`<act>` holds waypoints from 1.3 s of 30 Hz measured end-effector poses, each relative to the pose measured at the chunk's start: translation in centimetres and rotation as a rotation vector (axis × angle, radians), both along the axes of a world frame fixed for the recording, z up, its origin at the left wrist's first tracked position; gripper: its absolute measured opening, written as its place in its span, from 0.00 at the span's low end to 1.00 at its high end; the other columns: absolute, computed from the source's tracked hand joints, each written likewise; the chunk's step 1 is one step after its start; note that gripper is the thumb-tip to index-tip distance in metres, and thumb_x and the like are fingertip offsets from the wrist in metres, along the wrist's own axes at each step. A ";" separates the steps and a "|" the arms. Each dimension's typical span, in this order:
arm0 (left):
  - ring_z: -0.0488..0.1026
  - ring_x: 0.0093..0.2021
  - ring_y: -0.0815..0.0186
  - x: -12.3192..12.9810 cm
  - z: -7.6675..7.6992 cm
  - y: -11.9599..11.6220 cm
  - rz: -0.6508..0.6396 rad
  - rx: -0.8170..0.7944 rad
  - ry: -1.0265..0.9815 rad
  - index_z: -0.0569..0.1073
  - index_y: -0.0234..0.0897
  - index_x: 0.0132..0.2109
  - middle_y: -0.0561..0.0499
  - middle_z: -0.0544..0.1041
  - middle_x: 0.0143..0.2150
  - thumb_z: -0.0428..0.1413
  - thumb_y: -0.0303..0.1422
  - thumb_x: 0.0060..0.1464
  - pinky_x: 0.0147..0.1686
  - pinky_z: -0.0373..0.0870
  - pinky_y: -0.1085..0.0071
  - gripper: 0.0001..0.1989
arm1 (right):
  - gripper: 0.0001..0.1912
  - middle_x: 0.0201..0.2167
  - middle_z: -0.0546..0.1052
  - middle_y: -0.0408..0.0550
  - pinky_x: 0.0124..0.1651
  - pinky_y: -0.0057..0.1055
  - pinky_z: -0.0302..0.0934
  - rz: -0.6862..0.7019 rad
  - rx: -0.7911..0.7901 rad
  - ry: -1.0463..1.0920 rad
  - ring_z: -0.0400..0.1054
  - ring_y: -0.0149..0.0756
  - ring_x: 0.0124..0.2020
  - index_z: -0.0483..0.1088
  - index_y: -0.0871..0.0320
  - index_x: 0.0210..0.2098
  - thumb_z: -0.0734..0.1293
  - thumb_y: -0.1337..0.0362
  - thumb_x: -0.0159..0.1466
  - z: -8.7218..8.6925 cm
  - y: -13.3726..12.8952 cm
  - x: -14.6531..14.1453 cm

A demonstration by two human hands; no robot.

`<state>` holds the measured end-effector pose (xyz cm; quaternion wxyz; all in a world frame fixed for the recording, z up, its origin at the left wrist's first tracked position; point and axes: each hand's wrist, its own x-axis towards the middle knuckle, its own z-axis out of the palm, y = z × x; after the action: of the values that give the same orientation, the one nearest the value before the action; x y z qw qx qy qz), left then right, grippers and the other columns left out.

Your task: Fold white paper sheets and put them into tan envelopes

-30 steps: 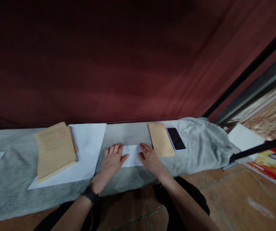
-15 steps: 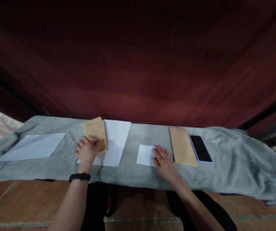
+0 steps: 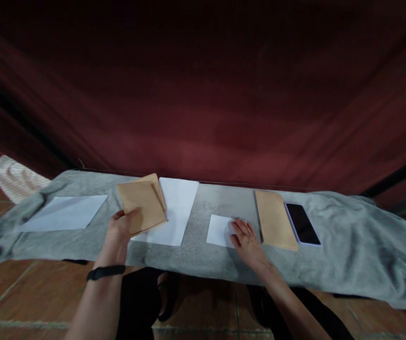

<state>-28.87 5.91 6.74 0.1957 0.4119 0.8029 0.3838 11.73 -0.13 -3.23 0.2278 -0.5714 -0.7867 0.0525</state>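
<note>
My left hand [image 3: 118, 229] pinches the lower left edge of a brown paper envelope [image 3: 142, 204], thumb on top. Another brown envelope [image 3: 152, 179] lies partly covered under it. Both overlap a stack of white paper [image 3: 179, 204]. My right hand [image 3: 247, 238] rests with fingers stretched out on the right part of a small white sheet of paper [image 3: 218, 230], hiding some of it. Just right of that hand lies a brown envelope stack [image 3: 277, 221].
A smartphone [image 3: 302, 224] lies right of the brown stack. At the far left is a white sheet [image 3: 66, 213]. Everything lies on a grey cloth [image 3: 351, 245] over a narrow bench. A dark red curtain or cover [image 3: 203, 118] rises behind it.
My left hand has gone from lying over the brown envelopes to gripping the top one, which is lifted and shifted toward me. My right hand stays on the small white sheet.
</note>
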 end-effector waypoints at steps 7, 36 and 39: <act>0.75 0.60 0.54 10.2 -1.2 -0.4 -0.307 0.135 -0.616 0.74 0.38 0.59 0.49 0.78 0.60 0.52 0.29 0.62 0.55 0.77 0.56 0.19 | 0.28 0.66 0.69 0.52 0.70 0.48 0.56 -0.015 -0.237 0.643 0.63 0.45 0.67 0.65 0.54 0.66 0.59 0.50 0.71 1.4 0.5 -3.0; 0.82 0.35 0.65 20.5 -3.5 -3.0 -0.456 -0.200 -1.358 0.78 0.35 0.39 0.46 0.84 0.39 0.74 0.34 0.44 0.37 0.76 0.72 0.17 | 0.08 0.25 0.81 0.43 0.33 0.32 0.70 -0.048 -0.311 1.247 0.73 0.37 0.27 0.80 0.53 0.29 0.72 0.57 0.52 6.5 3.7 -1.2; 0.82 0.36 0.59 20.4 -3.3 -3.5 -0.738 -0.312 -1.148 0.77 0.34 0.39 0.42 0.84 0.37 0.67 0.48 0.52 0.35 0.76 0.68 0.20 | 0.11 0.20 0.77 0.41 0.24 0.27 0.63 -0.086 -0.259 1.192 0.66 0.32 0.20 0.80 0.55 0.32 0.67 0.60 0.54 6.6 3.8 -0.1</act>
<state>-8.43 2.41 3.46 0.7633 0.3568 0.4260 0.3294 11.60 3.68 3.32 0.5593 -0.4980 -0.4871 0.4493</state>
